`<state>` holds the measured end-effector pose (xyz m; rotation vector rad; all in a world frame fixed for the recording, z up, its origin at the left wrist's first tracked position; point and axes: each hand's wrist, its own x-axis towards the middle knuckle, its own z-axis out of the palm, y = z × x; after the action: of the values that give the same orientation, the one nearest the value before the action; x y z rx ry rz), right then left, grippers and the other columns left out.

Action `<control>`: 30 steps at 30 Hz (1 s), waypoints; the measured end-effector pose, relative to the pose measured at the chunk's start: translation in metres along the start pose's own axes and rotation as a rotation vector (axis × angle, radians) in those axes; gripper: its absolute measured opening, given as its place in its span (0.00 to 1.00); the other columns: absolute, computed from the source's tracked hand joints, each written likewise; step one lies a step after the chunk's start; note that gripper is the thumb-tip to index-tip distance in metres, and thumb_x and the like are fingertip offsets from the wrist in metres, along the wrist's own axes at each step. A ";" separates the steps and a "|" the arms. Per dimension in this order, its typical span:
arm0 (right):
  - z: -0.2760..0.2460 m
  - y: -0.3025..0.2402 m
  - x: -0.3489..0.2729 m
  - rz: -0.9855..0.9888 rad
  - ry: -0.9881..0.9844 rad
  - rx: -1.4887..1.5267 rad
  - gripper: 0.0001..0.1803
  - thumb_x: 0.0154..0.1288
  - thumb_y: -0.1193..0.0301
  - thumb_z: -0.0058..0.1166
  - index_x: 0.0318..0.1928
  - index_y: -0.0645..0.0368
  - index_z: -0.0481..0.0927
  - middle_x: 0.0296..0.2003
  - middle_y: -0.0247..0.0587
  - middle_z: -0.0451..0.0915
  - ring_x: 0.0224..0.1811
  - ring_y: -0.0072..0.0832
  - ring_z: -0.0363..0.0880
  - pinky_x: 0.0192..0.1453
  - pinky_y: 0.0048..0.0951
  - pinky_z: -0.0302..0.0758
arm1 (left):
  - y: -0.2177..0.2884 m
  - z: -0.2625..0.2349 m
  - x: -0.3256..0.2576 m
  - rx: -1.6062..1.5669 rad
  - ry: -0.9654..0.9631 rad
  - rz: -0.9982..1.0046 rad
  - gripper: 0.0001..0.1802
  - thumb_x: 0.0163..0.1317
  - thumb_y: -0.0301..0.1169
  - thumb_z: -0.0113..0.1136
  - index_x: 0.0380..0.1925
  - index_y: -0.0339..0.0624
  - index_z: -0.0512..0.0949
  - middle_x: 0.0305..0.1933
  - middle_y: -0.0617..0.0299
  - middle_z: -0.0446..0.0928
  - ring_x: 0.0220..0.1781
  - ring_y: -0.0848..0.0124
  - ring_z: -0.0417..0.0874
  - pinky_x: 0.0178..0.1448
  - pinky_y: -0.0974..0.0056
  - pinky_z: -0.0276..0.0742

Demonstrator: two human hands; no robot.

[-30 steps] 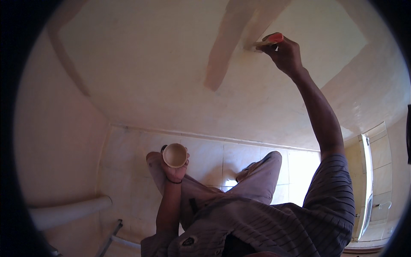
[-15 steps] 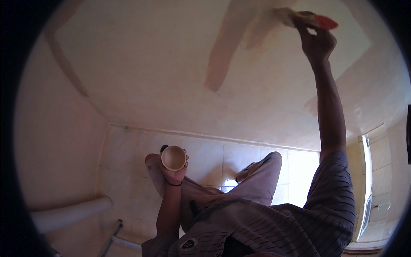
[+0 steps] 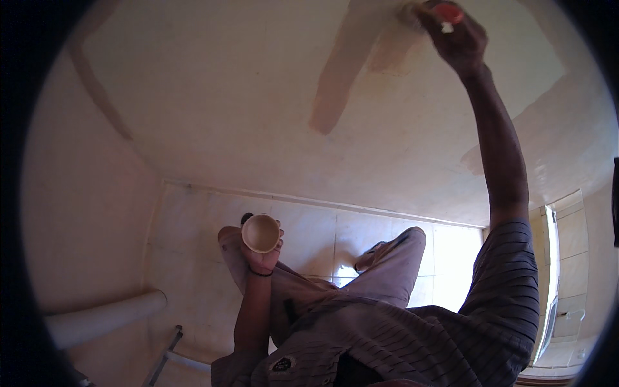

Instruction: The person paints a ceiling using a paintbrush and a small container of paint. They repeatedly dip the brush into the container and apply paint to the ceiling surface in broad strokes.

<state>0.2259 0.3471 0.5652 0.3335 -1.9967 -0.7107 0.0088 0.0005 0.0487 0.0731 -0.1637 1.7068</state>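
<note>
High on the wall at the upper right, my right hand [image 3: 459, 46] grips a paintbrush [image 3: 449, 13] with a red handle. Its bristles are blurred and meet the pale wall [image 3: 225, 97] beside darker pinkish-brown painted strokes [image 3: 342, 84]. Low at the left, near my knee, my left hand [image 3: 263, 259] holds a round cup [image 3: 261, 233] from below, its fingers curled around the side. The cup's opening faces up and its inside looks cream-coloured; how much it contains I cannot tell.
The wall meets a light tiled floor [image 3: 200, 213] beneath me. A thick pale pipe [image 3: 109, 319] runs out at the lower left, close to a metal frame leg [image 3: 169, 351]. At the far right is a bright doorway or window frame [image 3: 553, 284].
My right hand with the paintbrush has moved up and to the left along the wall, and its wrist has turned. My left hand and the cup have barely shifted.
</note>
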 end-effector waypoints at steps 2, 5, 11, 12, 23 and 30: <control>0.002 0.002 0.024 -0.128 0.192 0.001 0.18 0.66 0.83 0.65 0.53 0.56 0.79 0.35 0.39 0.85 0.33 0.29 0.86 0.34 0.25 0.83 | 0.001 0.001 -0.004 0.011 -0.008 0.011 0.40 0.68 0.59 0.57 0.69 0.42 0.68 0.63 0.37 0.71 0.56 0.44 0.78 0.51 0.48 0.86; -0.009 -0.029 0.015 -0.087 0.043 -0.296 0.15 0.55 0.77 0.75 0.43 0.57 0.85 0.44 0.44 0.87 0.41 0.33 0.89 0.42 0.29 0.85 | 0.003 0.001 -0.006 0.030 -0.036 0.025 0.40 0.67 0.58 0.58 0.70 0.42 0.67 0.64 0.37 0.71 0.57 0.44 0.78 0.52 0.48 0.86; 0.044 -0.087 -0.066 -0.083 -0.415 -0.404 0.12 0.57 0.65 0.62 0.43 0.43 0.78 0.45 0.36 0.78 0.46 0.32 0.81 0.45 0.33 0.82 | -0.003 0.000 -0.002 0.009 -0.057 0.000 0.40 0.67 0.57 0.60 0.70 0.42 0.67 0.65 0.37 0.70 0.58 0.43 0.78 0.54 0.48 0.86; 0.048 -0.097 -0.071 -0.068 -0.436 -0.373 0.13 0.54 0.66 0.63 0.42 0.45 0.78 0.45 0.36 0.79 0.46 0.32 0.81 0.45 0.33 0.81 | -0.003 0.002 -0.001 0.007 -0.044 0.000 0.40 0.67 0.57 0.59 0.69 0.42 0.68 0.65 0.37 0.71 0.58 0.43 0.79 0.53 0.48 0.86; 0.016 -0.034 -0.058 0.603 -0.354 0.407 0.08 0.65 0.81 0.67 0.43 0.60 0.84 0.45 0.39 0.86 0.51 0.31 0.85 0.56 0.30 0.82 | 0.000 -0.001 -0.002 0.046 0.036 0.007 0.38 0.69 0.59 0.56 0.68 0.42 0.70 0.61 0.36 0.73 0.54 0.41 0.81 0.48 0.49 0.87; -0.034 0.000 0.042 0.112 -0.046 -0.136 0.15 0.65 0.82 0.63 0.51 0.56 0.81 0.41 0.36 0.85 0.36 0.29 0.86 0.41 0.23 0.83 | 0.003 -0.010 -0.005 0.079 0.015 0.029 0.40 0.68 0.62 0.55 0.69 0.45 0.68 0.63 0.38 0.72 0.55 0.45 0.79 0.49 0.51 0.85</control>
<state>0.2341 0.3145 0.6076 0.1247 -1.9815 -0.7844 0.0074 -0.0032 0.0378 0.1172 -0.0866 1.7422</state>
